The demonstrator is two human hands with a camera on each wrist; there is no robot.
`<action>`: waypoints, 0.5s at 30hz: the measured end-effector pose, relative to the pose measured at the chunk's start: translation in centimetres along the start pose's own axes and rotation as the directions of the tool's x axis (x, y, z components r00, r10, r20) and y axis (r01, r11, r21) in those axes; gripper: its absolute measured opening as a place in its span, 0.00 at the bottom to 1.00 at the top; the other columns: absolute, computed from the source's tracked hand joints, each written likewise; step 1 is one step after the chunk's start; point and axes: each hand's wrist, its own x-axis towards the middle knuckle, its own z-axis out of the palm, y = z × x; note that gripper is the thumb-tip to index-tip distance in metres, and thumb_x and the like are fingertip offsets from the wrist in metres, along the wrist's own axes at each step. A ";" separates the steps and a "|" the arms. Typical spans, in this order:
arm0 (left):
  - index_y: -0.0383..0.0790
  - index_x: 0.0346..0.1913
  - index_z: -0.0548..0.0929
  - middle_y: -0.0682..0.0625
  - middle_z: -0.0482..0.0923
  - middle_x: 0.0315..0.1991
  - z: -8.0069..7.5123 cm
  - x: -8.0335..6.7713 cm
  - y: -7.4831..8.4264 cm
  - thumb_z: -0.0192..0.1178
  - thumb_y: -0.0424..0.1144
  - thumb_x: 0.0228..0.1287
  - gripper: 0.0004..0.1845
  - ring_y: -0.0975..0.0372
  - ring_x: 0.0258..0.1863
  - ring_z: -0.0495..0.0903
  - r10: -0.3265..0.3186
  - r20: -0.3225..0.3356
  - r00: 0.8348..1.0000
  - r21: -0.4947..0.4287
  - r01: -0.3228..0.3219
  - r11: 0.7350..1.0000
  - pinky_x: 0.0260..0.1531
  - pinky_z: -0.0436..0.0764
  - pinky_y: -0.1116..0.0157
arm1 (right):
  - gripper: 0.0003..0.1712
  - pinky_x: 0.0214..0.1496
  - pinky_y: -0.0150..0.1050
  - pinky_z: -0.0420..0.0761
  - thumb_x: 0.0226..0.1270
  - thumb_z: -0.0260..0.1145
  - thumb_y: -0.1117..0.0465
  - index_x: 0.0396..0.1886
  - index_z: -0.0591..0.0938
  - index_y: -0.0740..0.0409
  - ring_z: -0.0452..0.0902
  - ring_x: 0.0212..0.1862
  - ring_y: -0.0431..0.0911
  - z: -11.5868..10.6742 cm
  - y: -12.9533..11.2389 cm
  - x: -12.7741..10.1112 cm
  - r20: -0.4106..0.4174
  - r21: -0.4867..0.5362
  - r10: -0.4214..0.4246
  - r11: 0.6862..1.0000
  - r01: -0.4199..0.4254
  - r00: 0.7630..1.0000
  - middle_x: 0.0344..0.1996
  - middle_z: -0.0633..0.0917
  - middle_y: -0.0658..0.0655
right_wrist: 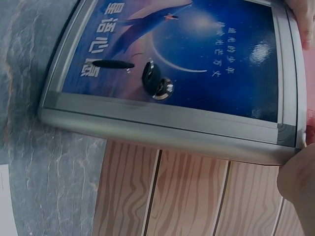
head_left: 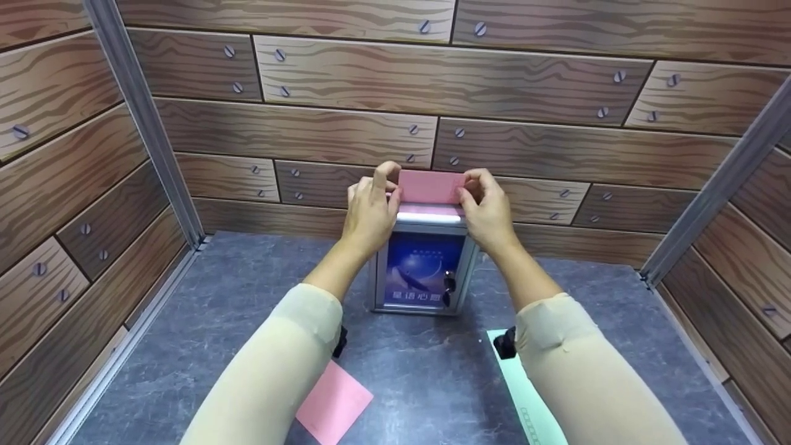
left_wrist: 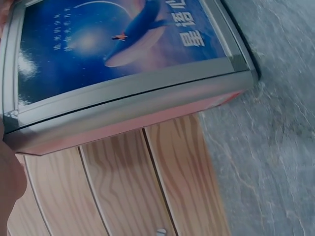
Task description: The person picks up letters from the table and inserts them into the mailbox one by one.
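A silver-framed box (head_left: 422,227) with a blue whale picture on its front stands upright near the back wall. Keys (right_wrist: 152,81) hang from the lock on that front. Above the box's top, a pink paper (head_left: 431,186) is stretched between both hands. My left hand (head_left: 371,210) pinches its left edge between thumb and fingers. On the opposite edge, the thumb and fingers of my right hand (head_left: 490,210) pinch it too. Whether the paper's lower edge enters the box top cannot be made out. Each wrist view shows only part of its hand, beside the box's top end.
A pink paper square (head_left: 335,405) lies on the grey table (head_left: 426,377), partly under the left forearm. A long green paper (head_left: 525,395) lies partly beneath the right forearm. Wood-patterned walls (head_left: 346,74) with metal corner posts (head_left: 151,117) enclose the back and sides.
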 end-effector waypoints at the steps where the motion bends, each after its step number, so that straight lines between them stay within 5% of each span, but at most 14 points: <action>1: 0.52 0.66 0.68 0.46 0.92 0.46 0.1 -0.1 -0.1 0.59 0.38 0.81 0.18 0.48 0.54 0.84 0.020 -0.011 1.000 0.010 -0.019 1.000 0.64 0.74 0.46 | 0.08 0.38 0.27 0.74 0.74 0.63 0.77 0.49 0.79 0.69 0.75 0.33 0.35 0.0 0.2 -0.1 0.002 -0.001 -0.006 1.000 0.006 1.000 0.31 0.82 0.53; 4: 0.53 0.65 0.70 0.46 0.92 0.45 0.3 -0.3 -0.4 0.59 0.38 0.80 0.17 0.48 0.52 0.84 0.058 -0.031 0.998 0.026 -0.057 0.998 0.62 0.75 0.46 | 0.11 0.39 0.27 0.75 0.73 0.63 0.77 0.52 0.79 0.68 0.76 0.34 0.36 0.1 0.5 -0.3 -0.001 -0.001 -0.029 1.000 0.029 1.000 0.33 0.83 0.56; 15: 0.50 0.65 0.72 0.47 0.92 0.49 0.3 -0.3 -0.2 0.60 0.37 0.79 0.17 0.50 0.56 0.83 0.044 -0.004 0.999 0.001 -0.044 0.999 0.62 0.74 0.46 | 0.20 0.43 0.28 0.76 0.72 0.65 0.75 0.60 0.77 0.61 0.79 0.37 0.43 0.0 0.9 -0.7 -0.042 -0.107 -0.111 0.989 0.106 0.993 0.38 0.85 0.59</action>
